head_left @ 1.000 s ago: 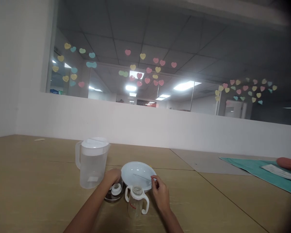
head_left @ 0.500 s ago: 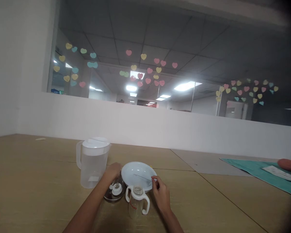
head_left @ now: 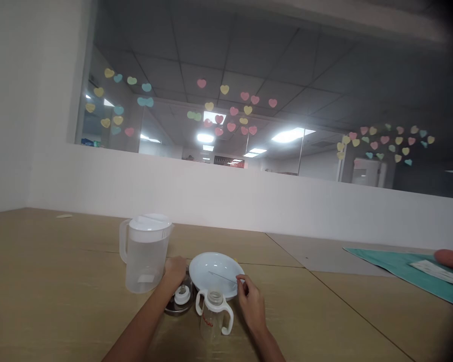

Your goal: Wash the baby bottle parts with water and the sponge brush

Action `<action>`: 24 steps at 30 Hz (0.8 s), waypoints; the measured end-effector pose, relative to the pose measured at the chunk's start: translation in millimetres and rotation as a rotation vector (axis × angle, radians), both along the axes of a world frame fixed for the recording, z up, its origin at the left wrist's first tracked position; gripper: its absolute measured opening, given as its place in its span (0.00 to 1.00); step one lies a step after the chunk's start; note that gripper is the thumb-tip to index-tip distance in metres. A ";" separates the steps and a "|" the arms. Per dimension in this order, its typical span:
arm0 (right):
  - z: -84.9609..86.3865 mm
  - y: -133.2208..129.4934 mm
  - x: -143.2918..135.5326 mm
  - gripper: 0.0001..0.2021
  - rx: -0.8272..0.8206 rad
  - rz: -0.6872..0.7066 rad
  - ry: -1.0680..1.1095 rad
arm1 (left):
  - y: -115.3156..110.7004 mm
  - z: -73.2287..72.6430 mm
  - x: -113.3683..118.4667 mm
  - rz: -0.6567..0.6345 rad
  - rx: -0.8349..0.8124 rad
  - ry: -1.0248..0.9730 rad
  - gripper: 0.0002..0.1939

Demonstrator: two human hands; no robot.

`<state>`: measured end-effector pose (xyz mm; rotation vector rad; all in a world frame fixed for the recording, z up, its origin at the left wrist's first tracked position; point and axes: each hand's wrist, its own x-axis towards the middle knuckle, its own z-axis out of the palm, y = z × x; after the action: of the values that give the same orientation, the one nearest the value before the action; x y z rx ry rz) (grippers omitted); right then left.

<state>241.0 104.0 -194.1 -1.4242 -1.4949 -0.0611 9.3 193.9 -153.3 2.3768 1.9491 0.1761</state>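
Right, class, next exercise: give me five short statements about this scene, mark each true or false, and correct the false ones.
1. The right hand holds a thin rod. True.
2. In the picture, the lidded pitcher is left of the two-handled bottle. True.
3. The two-handled bottle is capped. False: its mouth is uncovered.
4. The bowl sits beyond the two-handled bottle. True.
5. The bowl is bright red. False: it is pale, nearly white.

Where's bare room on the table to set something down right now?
Bare tabletop shows left of the pitcher, and between the right hand and the green cloth. Crowded: between pitcher and bowl, with the left hand at the metal dish, and just before the bowl, where the handled bottle stands.
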 end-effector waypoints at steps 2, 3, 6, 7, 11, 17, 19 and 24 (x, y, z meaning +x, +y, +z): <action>-0.2 0.0 0.0 0.24 -0.013 -0.005 -0.004 | -1.0 -2.3 1.2 0.033 -0.043 0.034 0.15; -0.3 0.0 0.0 0.24 -0.019 -0.006 -0.007 | -1.9 -2.7 1.7 0.044 -0.059 0.052 0.14; -0.6 -0.1 0.3 0.25 -0.019 -0.006 -0.021 | -6.9 -1.4 2.6 0.032 -0.073 0.067 0.14; -0.6 -0.2 0.4 0.25 -0.013 -0.006 -0.026 | -8.9 -0.2 2.7 0.022 -0.071 0.067 0.14; -1.3 0.1 1.2 0.25 0.008 -0.011 -0.037 | -15.0 9.3 2.5 -0.009 -0.064 0.066 0.12; -5.0 1.3 2.5 0.24 -0.001 -0.061 -0.055 | -21.1 45.3 -4.8 -0.003 0.080 0.006 0.15; -5.4 1.2 3.1 0.23 0.014 -0.100 -0.043 | -27.8 61.7 -9.2 -0.020 0.161 -0.046 0.16; -3.9 0.9 4.4 0.24 0.059 -0.144 0.030 | -52.4 95.7 -11.1 -0.125 0.323 -0.195 0.18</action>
<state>245.4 104.9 -198.1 -1.4771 -1.3539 -0.1704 -1.8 141.6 -57.6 2.5437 1.7921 0.7365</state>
